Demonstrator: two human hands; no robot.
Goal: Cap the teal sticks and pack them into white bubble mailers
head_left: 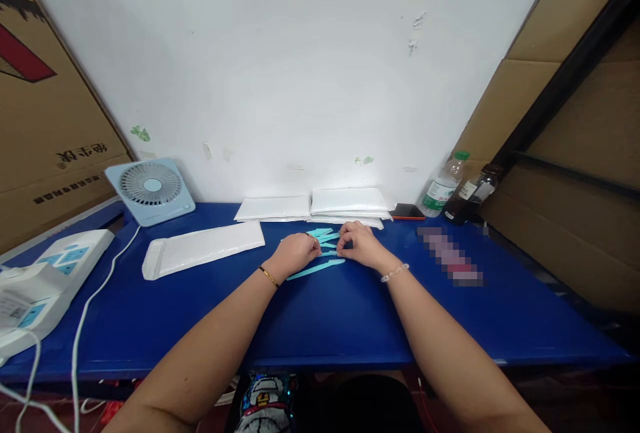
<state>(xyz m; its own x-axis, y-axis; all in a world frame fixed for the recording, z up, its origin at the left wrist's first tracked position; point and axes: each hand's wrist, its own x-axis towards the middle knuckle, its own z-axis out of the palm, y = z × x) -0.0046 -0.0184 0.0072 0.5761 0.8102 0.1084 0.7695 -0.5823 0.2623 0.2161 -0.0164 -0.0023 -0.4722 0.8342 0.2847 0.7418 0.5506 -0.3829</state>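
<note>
Several slim teal plastic sticks (320, 232), shaped like small razors or knives, lie in a loose pile on the blue table (330, 326). My left hand (295, 253) is closed in a pinch at the near left side of the pile. Opposite it, my right hand (364, 245) has its thumb and forefinger pinched together. Between the two sets of fingertips runs one teal stick (329, 254), gripped at both ends. Nearer to me, another teal stick (317, 268) lies slanted on the table. My fingers partly hide the pile.
White padded envelopes (350, 200) are stacked by the wall, and a single white envelope (205, 250) lies left. A blue fan (153, 186) and power strip (75, 266) with cables stand left. Bottles (443, 190), a dark phone-like slab (407, 211) and a blurred-out item (450, 256) are right.
</note>
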